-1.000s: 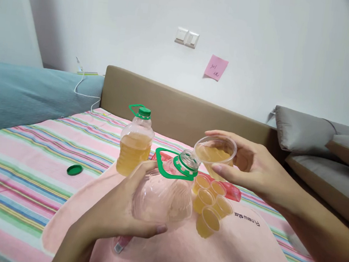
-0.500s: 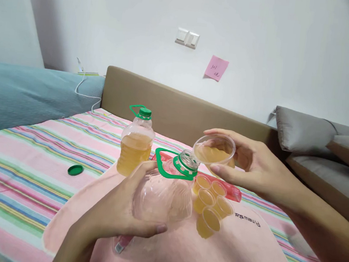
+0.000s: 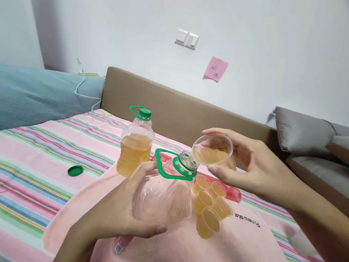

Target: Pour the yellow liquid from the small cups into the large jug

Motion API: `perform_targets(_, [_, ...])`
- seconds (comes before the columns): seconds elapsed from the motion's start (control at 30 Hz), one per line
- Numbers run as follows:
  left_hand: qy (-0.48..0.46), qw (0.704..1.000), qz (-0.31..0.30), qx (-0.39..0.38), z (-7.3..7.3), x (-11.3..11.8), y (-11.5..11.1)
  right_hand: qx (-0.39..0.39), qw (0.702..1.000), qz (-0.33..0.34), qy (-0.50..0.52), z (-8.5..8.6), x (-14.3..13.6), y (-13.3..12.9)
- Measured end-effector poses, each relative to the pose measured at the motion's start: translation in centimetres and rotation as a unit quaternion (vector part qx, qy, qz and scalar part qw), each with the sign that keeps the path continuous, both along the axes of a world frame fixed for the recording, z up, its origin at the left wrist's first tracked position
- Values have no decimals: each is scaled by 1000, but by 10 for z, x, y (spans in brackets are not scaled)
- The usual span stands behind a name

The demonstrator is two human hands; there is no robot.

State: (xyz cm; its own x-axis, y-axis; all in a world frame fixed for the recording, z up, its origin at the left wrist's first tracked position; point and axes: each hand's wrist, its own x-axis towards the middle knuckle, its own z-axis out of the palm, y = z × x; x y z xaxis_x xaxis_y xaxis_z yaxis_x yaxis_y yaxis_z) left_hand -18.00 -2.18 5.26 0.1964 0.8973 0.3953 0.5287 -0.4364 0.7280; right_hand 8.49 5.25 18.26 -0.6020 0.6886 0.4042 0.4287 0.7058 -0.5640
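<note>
My left hand [image 3: 121, 209] is wrapped round a clear plastic bottle [image 3: 167, 197] with a green handle ring and an uncapped mouth. My right hand [image 3: 244, 155] grips a clear cup [image 3: 212, 151] of yellowish liquid, its rim close beside the bottle mouth and the cup tilted towards it. Below the cup, several filled cups [image 3: 210, 221] stand together on the pink mat [image 3: 242, 256]. A second bottle [image 3: 134, 151], capped in green and partly full of yellowish liquid, stands upright behind my left hand.
A green cap [image 3: 75, 170] lies on the striped bedspread [image 3: 33, 157] at the left. A red packet [image 3: 233, 192] lies behind the filled cups. Grey cushions [image 3: 312, 134] are stacked at the right, beside a brown headboard [image 3: 171, 105].
The cup in my right hand has tipped a little further towards the bottle mouth. My left hand and its bottle have hardly moved.
</note>
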Motion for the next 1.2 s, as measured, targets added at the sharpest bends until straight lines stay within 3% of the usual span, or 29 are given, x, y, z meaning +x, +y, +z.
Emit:
perform_targets(0.4, [2, 1000, -1, 4, 1, -1, 1, 28, 998, -21, -52, 14, -8, -12])
perform_targets(1.2, [12, 1000, 8, 9, -3, -2, 0, 69, 988, 24, -137, 27, -7, -2])
